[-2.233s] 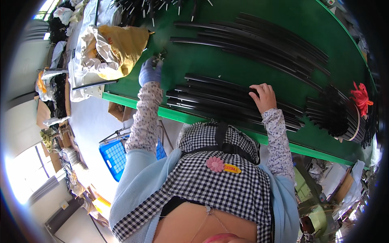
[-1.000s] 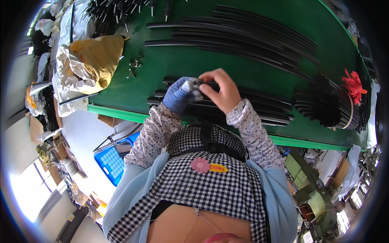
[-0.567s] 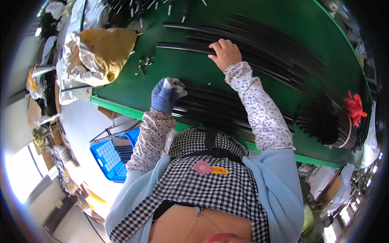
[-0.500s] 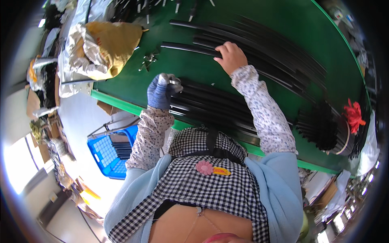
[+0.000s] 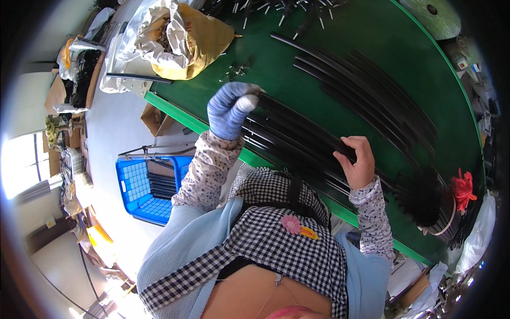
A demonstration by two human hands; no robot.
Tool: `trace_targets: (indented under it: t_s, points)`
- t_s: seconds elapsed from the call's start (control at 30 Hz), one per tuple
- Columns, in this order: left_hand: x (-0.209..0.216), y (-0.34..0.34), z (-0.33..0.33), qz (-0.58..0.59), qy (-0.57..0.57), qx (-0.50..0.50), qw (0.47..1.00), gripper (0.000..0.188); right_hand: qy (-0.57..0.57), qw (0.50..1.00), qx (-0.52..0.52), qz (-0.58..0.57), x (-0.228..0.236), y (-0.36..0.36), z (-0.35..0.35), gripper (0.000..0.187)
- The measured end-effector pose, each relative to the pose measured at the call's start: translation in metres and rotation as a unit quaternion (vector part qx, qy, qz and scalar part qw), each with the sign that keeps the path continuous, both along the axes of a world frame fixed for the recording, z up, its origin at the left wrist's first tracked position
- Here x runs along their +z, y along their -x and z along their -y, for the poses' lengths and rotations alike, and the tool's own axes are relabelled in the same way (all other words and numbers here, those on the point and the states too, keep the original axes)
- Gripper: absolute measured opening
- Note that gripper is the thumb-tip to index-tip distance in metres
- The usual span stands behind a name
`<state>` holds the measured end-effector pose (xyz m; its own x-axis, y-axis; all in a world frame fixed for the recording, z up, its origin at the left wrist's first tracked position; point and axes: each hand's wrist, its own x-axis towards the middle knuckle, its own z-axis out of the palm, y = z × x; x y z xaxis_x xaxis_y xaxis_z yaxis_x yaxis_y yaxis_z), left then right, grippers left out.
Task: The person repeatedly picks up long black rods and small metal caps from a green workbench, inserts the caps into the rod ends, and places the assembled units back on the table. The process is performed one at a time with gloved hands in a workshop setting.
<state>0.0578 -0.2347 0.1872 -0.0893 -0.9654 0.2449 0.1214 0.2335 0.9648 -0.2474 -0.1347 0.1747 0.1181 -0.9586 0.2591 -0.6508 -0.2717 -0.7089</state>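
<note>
My right hand (image 5: 357, 162), bare, is closed around a long black tube (image 5: 303, 120), with thumb and fingers on either side. The far left end of this tube reaches the fingertips of my left hand (image 5: 231, 110). That hand wears a blue knitted glove with pale fingertips, and its fingers are curled closed. What sits inside them is hidden by the glove. Below the held tube, a row of similar black tubes (image 5: 281, 139) lies along the near table edge. Small shiny metal pieces (image 5: 236, 70) are scattered just beyond my left hand.
A second batch of black tubes (image 5: 366, 95) lies farther across the green table (image 5: 265, 58). An open yellow sack (image 5: 210, 40) stands at the back left. A tied black bundle (image 5: 425, 199) with a red flower (image 5: 463, 189) is at right. Below left is a blue basket (image 5: 135, 186).
My right hand has come from the farther batch toward the near row, now gripping a tube there. Metal pieces showed in my left glove before; now they are out of sight. The view has shifted.
</note>
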Motion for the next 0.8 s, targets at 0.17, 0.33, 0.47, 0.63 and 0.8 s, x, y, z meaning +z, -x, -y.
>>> trace_targets:
  t_s: [0.17, 0.33, 0.47, 0.63, 0.8]
  points:
    - [0.009, -0.002, -0.006, -0.118, -0.082, -0.188, 0.972, 0.049, 0.004, 0.999, 0.009, 0.035, 0.009, 0.0, -0.032, 0.036]
    - [0.008, 0.011, -0.012, -0.261, -0.16, -0.381, 0.873, 0.07, -0.015, 0.995, 0.005, 0.095, 0.021, -0.013, -0.055, 0.033]
    - [0.032, 0.013, -0.017, -0.196, -0.21, -0.368, 0.885, 0.063, -0.038, 0.995, -0.011, 0.096, 0.031, -0.015, -0.071, 0.033]
    - [0.027, 0.008, -0.027, -0.233, -0.358, -0.387, 0.817, 0.063, -0.109, 0.987, -0.021, 0.118, 0.02, -0.012, -0.089, 0.035]
    - [0.021, 0.017, -0.031, -0.345, -0.437, -0.436, 0.707, 0.057, -0.169, 0.966, -0.058, 0.188, 0.004, -0.017, -0.111, 0.037]
